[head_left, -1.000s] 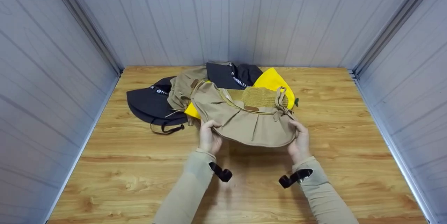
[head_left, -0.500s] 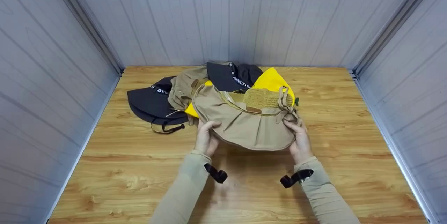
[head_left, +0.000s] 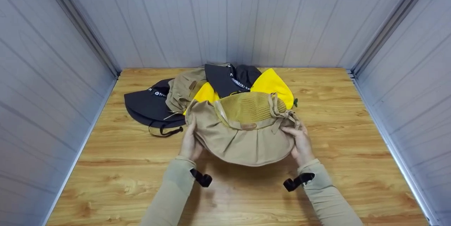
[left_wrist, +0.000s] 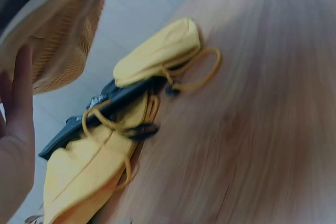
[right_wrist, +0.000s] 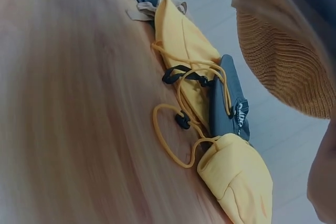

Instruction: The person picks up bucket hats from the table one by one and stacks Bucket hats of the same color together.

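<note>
A beige sun hat [head_left: 239,145] with a wide pleated brim, a knitted mustard crown and a tied bow is held above the table between both hands. My left hand [head_left: 191,144] grips the brim at its left side. On the right, my right hand [head_left: 301,144] pinches the brim near the bow, thumb on top and the other fingers mostly hidden beneath. In the left wrist view, fingers of the left hand [left_wrist: 18,124] lie against the hat's underside [left_wrist: 63,40]. The right wrist view shows the knitted crown [right_wrist: 283,61] and only part of the right hand [right_wrist: 323,177].
Behind the held hat lies a heap of hats on the wooden table [head_left: 116,183]: a dark hat [head_left: 151,106] with a strap, a khaki hat [head_left: 183,88], another dark hat [head_left: 222,80] and yellow hats [head_left: 273,85] with cords. Grey panel walls [head_left: 225,18] enclose the table.
The sun hat has come nearer to me, showing more of its knitted crown and the yellow cloth behind. My left hand has moved left and toward me; the right has shifted only slightly.
</note>
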Demonstrator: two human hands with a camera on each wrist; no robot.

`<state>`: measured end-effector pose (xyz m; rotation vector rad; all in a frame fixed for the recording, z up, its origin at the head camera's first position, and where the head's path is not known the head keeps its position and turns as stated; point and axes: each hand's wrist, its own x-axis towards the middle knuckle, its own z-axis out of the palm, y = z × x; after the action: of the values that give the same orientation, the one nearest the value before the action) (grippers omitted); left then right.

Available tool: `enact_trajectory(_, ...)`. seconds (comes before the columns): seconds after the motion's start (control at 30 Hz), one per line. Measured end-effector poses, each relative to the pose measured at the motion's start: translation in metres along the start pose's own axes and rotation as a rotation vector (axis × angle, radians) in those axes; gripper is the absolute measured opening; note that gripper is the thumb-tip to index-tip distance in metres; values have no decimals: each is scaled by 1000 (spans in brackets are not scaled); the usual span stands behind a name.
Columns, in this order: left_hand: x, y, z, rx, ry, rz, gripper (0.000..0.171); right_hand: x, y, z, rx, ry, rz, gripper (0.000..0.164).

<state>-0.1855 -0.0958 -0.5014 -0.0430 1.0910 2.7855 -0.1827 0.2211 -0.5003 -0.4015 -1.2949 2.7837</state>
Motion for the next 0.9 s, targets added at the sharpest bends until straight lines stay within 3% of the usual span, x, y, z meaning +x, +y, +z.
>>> enact_trajectory(0.1, -1, 7, -9, 11, -34, 52, 47, -1, 2, 1, -43, 6, 4, 68)
enact_trajectory(0.17, -2, 11, -14, 34, -19, 65, 52, -2, 4, 0, -66, 5, 0, 70)
enact_trajectory(0.37, -4, 19, -20, 245, 208, 56, 59, -5, 7, 1, -107, 10, -8, 63)
enact_trajectory(0.47, -5, 20, -21, 343, 276, 48, 60, -6, 7, 2, -139, 18, -19, 57)
enact_trajectory(0.67, -9, 27, -23, 463, 387, 65, 29, -8, 10, 3, -208, 30, -26, 52)
enact_trajectory(0.8, -12, 34, -27, 522, 404, 78, 7, -9, 14, 3, -297, 40, -57, 55)
enact_trajectory(0.9, -16, 36, -36, 569, 407, 78, 8, -10, 21, 4, -405, 32, -85, 61)
